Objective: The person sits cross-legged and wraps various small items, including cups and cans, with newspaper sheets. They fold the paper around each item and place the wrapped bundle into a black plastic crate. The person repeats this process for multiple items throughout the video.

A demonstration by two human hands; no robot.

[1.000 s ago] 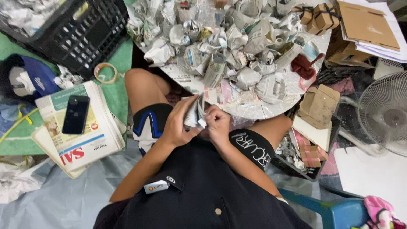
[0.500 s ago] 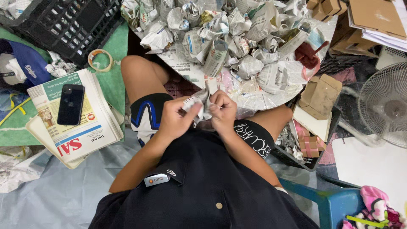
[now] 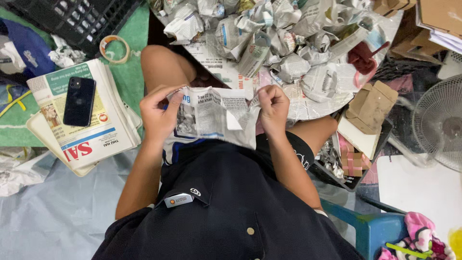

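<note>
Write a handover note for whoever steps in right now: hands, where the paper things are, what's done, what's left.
Left hand: pinches the left edge of the newspaper sheet.
Right hand: pinches its right edge; the sheet is spread open over the lap.
Crumpled paper pile: ahead of the knees, many wads already made.
Newspaper stack: on the left, a black phone lying on it.
Done: many crumpled wads in the pile.
Left: the held sheet is not yet crumpled; the stack remains.

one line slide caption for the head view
Left hand and right hand spread a creased newspaper sheet above a heap of crumpled newspaper bundles.
</note>
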